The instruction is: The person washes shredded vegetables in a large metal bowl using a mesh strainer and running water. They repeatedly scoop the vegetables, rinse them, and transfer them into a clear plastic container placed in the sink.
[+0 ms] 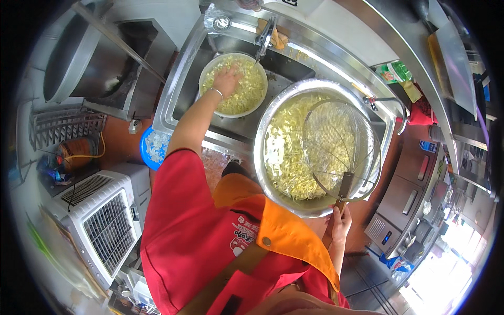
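My left hand (227,80) lies on the bean sprouts (246,92) in a round white basin (203,75), fingers spread apart. That basin stands in the steel sink under the tap (265,39). My right hand (341,222) grips the wooden handle of a large wire-mesh strainer (340,145). The strainer's mesh is over the right part of a big steel bowl (260,157) that holds water and many more sprouts. Whether the mesh touches the water, I cannot tell.
A second tap (393,103) reaches over the sink's right end. Orange gloves (278,38) lie behind the first tap. On the floor at the left are a blue basin (143,151) and a white air cooler (108,224). A large wok (75,59) stands at the upper left.
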The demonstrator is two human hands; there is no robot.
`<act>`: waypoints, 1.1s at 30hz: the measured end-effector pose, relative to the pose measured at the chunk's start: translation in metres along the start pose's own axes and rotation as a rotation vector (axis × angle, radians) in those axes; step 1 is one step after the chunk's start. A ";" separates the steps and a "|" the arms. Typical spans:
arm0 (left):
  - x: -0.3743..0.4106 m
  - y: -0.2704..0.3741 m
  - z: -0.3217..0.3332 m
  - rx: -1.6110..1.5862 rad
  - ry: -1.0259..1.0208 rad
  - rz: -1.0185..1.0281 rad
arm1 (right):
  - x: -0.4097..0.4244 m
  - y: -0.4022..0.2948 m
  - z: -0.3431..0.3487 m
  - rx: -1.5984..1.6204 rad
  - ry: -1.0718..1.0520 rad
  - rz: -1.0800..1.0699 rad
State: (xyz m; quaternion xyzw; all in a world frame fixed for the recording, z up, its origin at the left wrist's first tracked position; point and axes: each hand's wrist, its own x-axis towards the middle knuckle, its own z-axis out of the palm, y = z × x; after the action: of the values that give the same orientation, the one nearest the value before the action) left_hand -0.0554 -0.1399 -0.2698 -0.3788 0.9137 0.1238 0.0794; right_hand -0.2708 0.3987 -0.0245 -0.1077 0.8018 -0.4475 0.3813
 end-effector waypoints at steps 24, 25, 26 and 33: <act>0.009 0.004 0.057 0.197 -0.331 -0.008 | 0.038 0.009 -0.002 0.154 0.058 0.031; 0.011 0.005 0.058 0.382 -0.323 0.006 | 0.042 0.014 -0.001 0.191 0.029 0.053; 0.010 0.003 0.059 0.385 -0.257 0.027 | 0.046 0.021 -0.002 0.183 -0.009 0.068; -0.004 0.001 -0.022 -0.235 -0.126 0.042 | 0.063 0.041 0.003 0.214 -0.037 0.158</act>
State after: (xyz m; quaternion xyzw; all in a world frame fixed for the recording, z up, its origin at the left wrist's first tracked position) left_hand -0.0546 -0.1424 -0.2472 -0.3576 0.8940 0.2550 0.0890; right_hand -0.3046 0.3881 -0.0903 -0.0113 0.7481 -0.4971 0.4394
